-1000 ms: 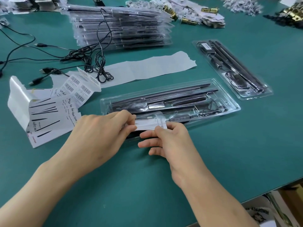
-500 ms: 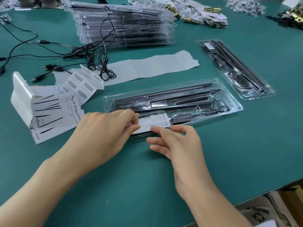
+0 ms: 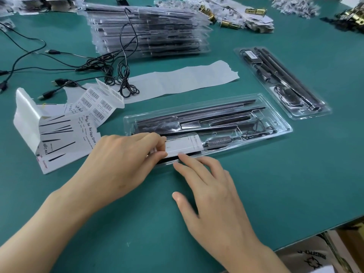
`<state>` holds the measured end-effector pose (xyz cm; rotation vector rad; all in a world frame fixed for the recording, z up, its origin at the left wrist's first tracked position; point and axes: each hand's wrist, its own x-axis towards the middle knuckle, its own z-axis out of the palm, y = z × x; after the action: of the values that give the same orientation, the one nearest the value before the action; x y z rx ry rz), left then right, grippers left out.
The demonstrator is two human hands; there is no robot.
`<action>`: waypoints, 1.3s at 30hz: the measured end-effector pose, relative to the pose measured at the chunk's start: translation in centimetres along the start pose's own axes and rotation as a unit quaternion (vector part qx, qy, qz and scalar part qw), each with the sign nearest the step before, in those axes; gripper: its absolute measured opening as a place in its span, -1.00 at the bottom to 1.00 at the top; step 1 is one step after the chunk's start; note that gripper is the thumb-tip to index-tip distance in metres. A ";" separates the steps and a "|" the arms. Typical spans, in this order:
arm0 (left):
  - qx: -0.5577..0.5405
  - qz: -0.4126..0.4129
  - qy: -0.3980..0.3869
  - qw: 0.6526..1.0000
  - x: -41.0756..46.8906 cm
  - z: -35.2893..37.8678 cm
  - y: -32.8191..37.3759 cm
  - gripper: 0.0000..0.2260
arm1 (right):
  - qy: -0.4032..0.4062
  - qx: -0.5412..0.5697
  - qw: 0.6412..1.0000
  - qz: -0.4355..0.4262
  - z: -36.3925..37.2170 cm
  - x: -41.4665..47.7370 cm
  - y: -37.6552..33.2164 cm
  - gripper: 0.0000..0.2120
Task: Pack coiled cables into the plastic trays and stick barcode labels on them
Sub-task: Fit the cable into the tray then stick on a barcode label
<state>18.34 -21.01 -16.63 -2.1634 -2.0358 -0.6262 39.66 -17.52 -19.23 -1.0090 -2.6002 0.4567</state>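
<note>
Label sheets: At the far left of the green table (image 3: 295, 184) I saw bent label sheets (image 3: 59, 138). A strip of barcode labels (image 3: 100, 101) lay just behind them.
Loose cables: Black loose cables (image 3: 122, 79) lay in a tangle. One ran up over the tray stack (image 3: 149, 30) at the back.
Left hand: The left hand (image 3: 122, 160) pinched the left end of the white label (image 3: 183, 146) with its thumb and curled fingers.
White label: It lay on the near left part of the clear tray (image 3: 283, 133).
Clear tray: It sat in the middle of the table. It held long dark parts, and a coiled cable (image 3: 258, 129) at its right end.
Right hand: The right hand (image 3: 212, 194) was flat with straight fingers and held nothing. One fingertip touched the tray's near edge, just under the label.
Paper strip: A blank paper strip (image 3: 187, 79) lay behind the tray.
Second tray: A filled second tray (image 3: 281, 83) lay apart on the right.
</note>
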 end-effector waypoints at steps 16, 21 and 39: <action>-0.012 0.029 -0.049 0.998 -0.3 0.0 -0.7 -0.76 | 0.116 0.020 0.991 -0.063 -1.4 0.2 4.1 -0.73; 0.022 0.044 -0.068 0.996 -0.2 0.8 -0.8 -0.66 | 0.089 -0.057 0.994 -0.036 -2.9 3.0 7.6 -0.63; 0.089 0.075 -0.050 0.992 1.0 3.5 2.4 -0.63 | 0.059 -0.098 0.990 -0.084 -2.6 4.1 9.1 -0.70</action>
<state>21.51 -19.08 -18.97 -2.2545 -1.8711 -0.3097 43.21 -7.84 -19.78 -0.8362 -2.6315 0.0971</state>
